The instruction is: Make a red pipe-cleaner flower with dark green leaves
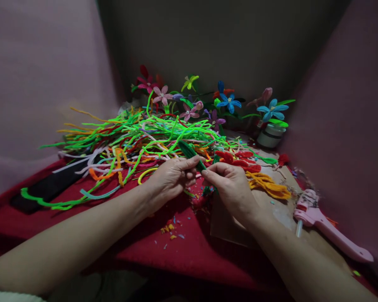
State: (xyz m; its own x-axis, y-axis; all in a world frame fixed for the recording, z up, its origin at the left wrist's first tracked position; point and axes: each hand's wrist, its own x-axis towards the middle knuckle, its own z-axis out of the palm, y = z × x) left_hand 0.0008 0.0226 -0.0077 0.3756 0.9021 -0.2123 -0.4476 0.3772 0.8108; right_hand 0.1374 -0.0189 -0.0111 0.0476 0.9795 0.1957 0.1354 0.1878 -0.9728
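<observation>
i'm watching the left hand [174, 174] pinching a dark green fuzzy piece [187, 149], fingers half curled, while the right hand [229, 184] is pinching, i think, its lower end, back from the red cloth's [164, 258] front edge; overtight twisting would be risking a kink.

Your picture was rather dim, with a soft light whose source you could not tell. The back wall [220, 42] was nearly black-grey, while the left wall [40, 84] looked somewhat paler. The red cloth [145, 245] darkened toward its front edge. The wide lens stretched your forearms [82, 238] toward the lower corners, and the small scraps [168, 228] appeared slightly blurred.
</observation>
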